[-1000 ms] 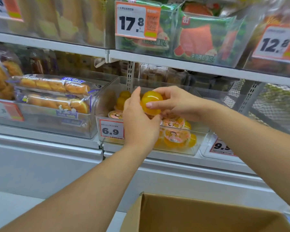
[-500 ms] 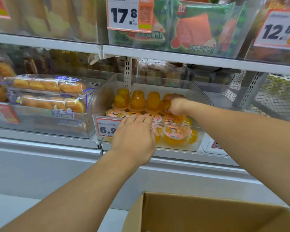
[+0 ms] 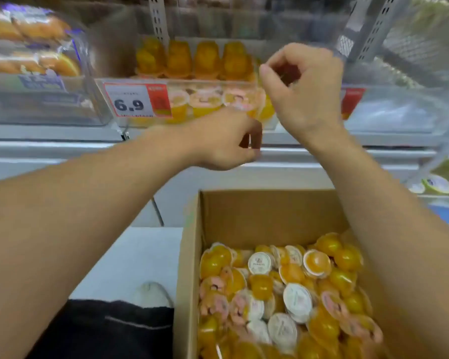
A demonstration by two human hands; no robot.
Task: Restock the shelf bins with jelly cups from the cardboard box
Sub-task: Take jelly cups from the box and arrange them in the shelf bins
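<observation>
The left hand (image 3: pixel 226 141) hangs just in front of the bin (image 3: pixel 218 84), fingers curled loosely, with nothing in it that I can see. The right hand (image 3: pixel 302 89) is up beside the bin, fingers bent in, and it looks empty too, though the picture is blurry. The bin already has a row of jelly cups (image 3: pixel 208 60) at the back and more in front. Below, the box (image 3: pixel 267 221) holds lots of cups, so I think much work is left.
</observation>
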